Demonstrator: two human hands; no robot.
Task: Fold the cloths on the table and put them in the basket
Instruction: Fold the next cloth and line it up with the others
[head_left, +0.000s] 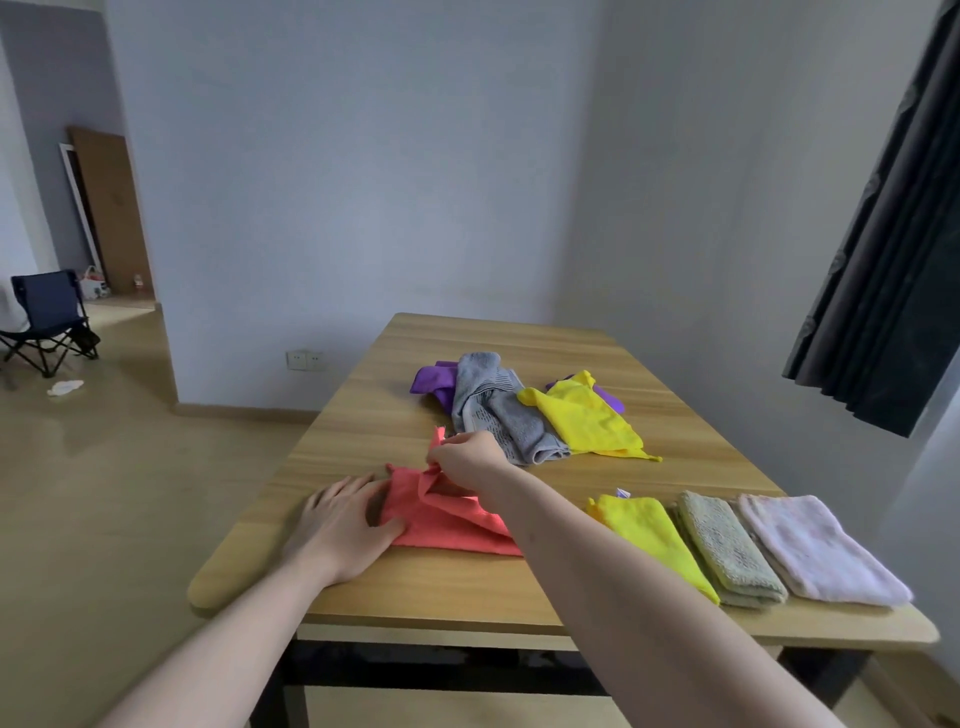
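So the coral cloth (447, 525) sits at the near-left end of the desk (467, 587), left of the three folded cloths (748, 545) lined up along the near edge. Your left hand (343, 525) lies flat, fingers straight, pinning the coral cloth's left edge, while your right hand (470, 457) pinches its far corner, lifted off the desk. The fold probably runs from that corner toward you, so the right grip does the travelling. The unfolded pile (524, 410) waits just beyond the coral cloth. No basket anywhere in view, and your right forearm hides the cloth's right edge.
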